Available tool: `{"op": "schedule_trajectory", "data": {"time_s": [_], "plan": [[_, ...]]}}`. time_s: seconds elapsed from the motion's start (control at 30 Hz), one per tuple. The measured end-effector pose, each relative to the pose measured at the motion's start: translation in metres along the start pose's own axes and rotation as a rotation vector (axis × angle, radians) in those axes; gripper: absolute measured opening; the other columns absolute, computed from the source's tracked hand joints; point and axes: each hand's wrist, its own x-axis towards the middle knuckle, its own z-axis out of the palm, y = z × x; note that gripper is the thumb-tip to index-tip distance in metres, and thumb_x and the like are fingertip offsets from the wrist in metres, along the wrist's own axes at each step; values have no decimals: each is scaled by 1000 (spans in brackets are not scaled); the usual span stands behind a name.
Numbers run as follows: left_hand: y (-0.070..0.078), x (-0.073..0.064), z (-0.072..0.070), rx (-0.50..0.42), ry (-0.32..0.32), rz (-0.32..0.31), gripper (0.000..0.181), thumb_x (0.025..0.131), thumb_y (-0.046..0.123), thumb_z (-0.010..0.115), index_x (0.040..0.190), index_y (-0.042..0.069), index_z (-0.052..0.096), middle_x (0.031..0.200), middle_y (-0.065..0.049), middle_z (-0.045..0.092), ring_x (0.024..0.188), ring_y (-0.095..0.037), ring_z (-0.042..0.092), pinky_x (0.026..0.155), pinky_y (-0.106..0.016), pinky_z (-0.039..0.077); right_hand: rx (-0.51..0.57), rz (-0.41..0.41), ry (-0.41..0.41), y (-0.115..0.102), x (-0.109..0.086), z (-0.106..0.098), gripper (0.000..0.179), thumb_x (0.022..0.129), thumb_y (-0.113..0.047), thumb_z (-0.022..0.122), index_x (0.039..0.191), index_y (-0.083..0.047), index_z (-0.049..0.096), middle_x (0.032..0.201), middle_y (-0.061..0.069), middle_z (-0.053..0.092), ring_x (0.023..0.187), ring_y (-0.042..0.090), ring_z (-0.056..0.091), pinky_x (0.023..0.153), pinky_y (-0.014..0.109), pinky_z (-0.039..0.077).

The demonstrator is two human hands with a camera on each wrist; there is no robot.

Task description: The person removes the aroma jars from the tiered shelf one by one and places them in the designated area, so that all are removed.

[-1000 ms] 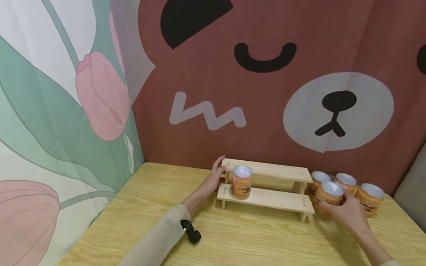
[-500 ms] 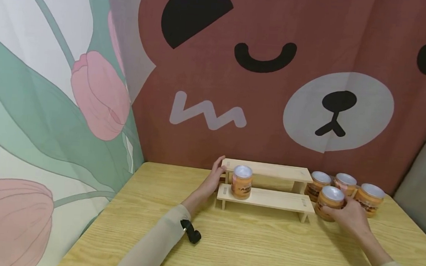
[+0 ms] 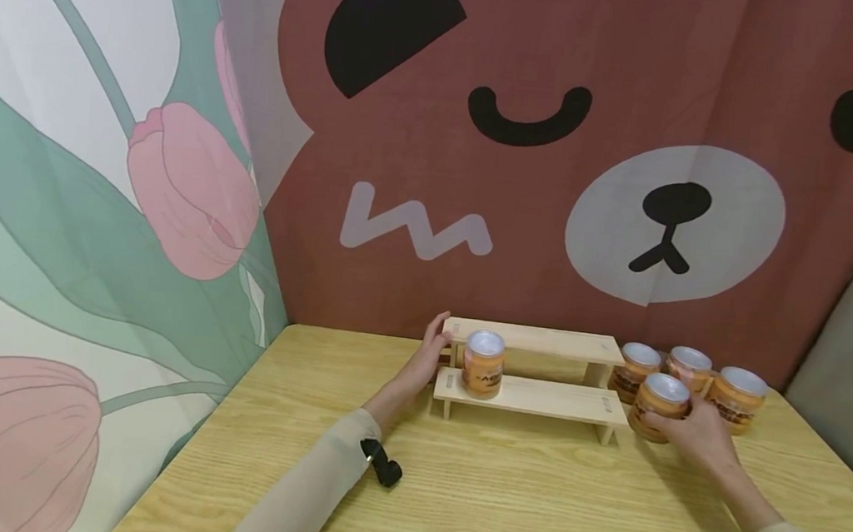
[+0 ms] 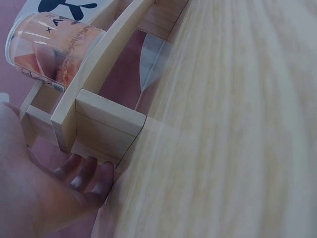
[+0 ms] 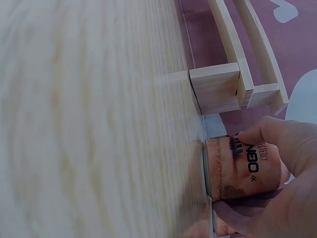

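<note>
A two-tier wooden shelf stand (image 3: 536,398) stands on the table. My left hand (image 3: 422,364) grips its left end, with curled fingers beside the end leg (image 4: 106,121) in the left wrist view. An orange-labelled can (image 3: 482,371) with a silver top sits upright on the left part of the lower tier. Right of the stand, my right hand (image 3: 702,438) holds a similar can (image 3: 656,405), thumb on the front and fingers on the far side. This can (image 5: 247,168) is upright, its base at the table surface in the right wrist view.
Three more orange cans stand at the back right: one near the stand (image 3: 635,383), one behind (image 3: 689,366) and one at the right (image 3: 739,399). A bear-print curtain (image 3: 394,297) hangs behind the wooden table (image 3: 498,505); a tulip-print curtain (image 3: 83,231) is on the left.
The can in my right hand has shifted slightly to the right and towards me, away from the stand's end. My left hand stays where it was on the stand.
</note>
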Motion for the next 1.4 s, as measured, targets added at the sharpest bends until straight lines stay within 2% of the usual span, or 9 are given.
{"op": "schedule_trajectory", "data": {"time_s": [0.27, 0.37, 0.53, 0.67, 0.83, 0.97, 1.07, 1.23, 1.4], "plan": [[2, -2, 0, 9, 1, -12, 59, 107, 53, 37, 161, 37, 18, 167, -5, 12, 150, -29, 19, 117, -57, 15, 38, -16, 13, -3, -1, -1, 87, 94, -37, 73, 141, 25, 34, 123, 46, 51, 108, 57, 54, 82, 62, 47], [4, -2, 1, 9, 0, -13, 59, 108, 51, 36, 161, 37, 18, 167, -4, 11, 150, -28, 16, 118, -56, 14, 70, -14, 61, -13, -3, -5, 89, 94, -39, 73, 146, 20, 32, 129, 45, 47, 111, 55, 51, 80, 57, 47], [4, -1, 0, 12, -1, -7, 59, 107, 52, 37, 162, 37, 17, 167, -3, 10, 151, -28, 15, 117, -57, 14, 79, -41, 144, -32, -5, -12, 76, 96, -34, 70, 145, 15, 39, 132, 41, 49, 112, 53, 52, 79, 53, 45], [3, 0, 0, 6, -5, -2, 59, 109, 49, 36, 162, 35, 16, 168, -4, 8, 151, -30, 15, 117, -60, 13, 72, -60, 143, -45, -8, -17, 69, 100, -32, 64, 145, 13, 39, 135, 41, 47, 115, 56, 49, 83, 61, 44], [3, -2, 1, 2, -14, 3, 60, 109, 50, 37, 162, 36, 15, 168, -3, 8, 151, -29, 14, 117, -59, 13, 34, -87, 143, -53, -12, -19, 64, 100, -28, 64, 143, 14, 42, 134, 41, 48, 110, 55, 53, 75, 57, 46], [3, -1, 2, -2, -9, -3, 60, 107, 53, 38, 161, 38, 17, 168, -2, 9, 151, -28, 15, 117, -58, 14, 2, -92, 144, -56, -14, -20, 64, 99, -27, 63, 144, 14, 43, 134, 42, 48, 107, 54, 52, 75, 59, 41], [4, -1, 3, 4, -6, -2, 60, 107, 51, 37, 162, 37, 17, 168, -2, 10, 151, -28, 15, 117, -57, 14, -7, -85, 143, -59, -15, -21, 64, 99, -26, 63, 144, 15, 43, 136, 41, 47, 111, 55, 49, 77, 64, 39], [6, 0, 4, 21, -5, 14, 61, 108, 48, 37, 163, 32, 17, 167, -4, 11, 150, -29, 16, 117, -57, 15, 9, -94, 148, -74, -18, -22, 61, 98, -25, 63, 143, 12, 46, 139, 39, 46, 118, 56, 47, 80, 67, 42], [5, -1, 2, 15, -11, 21, 61, 108, 47, 38, 163, 32, 15, 167, -5, 10, 150, -31, 17, 116, -60, 15, 42, -112, 120, -93, -24, -22, 56, 101, -30, 61, 143, 5, 51, 138, 37, 48, 117, 54, 50, 73, 58, 46]]}}
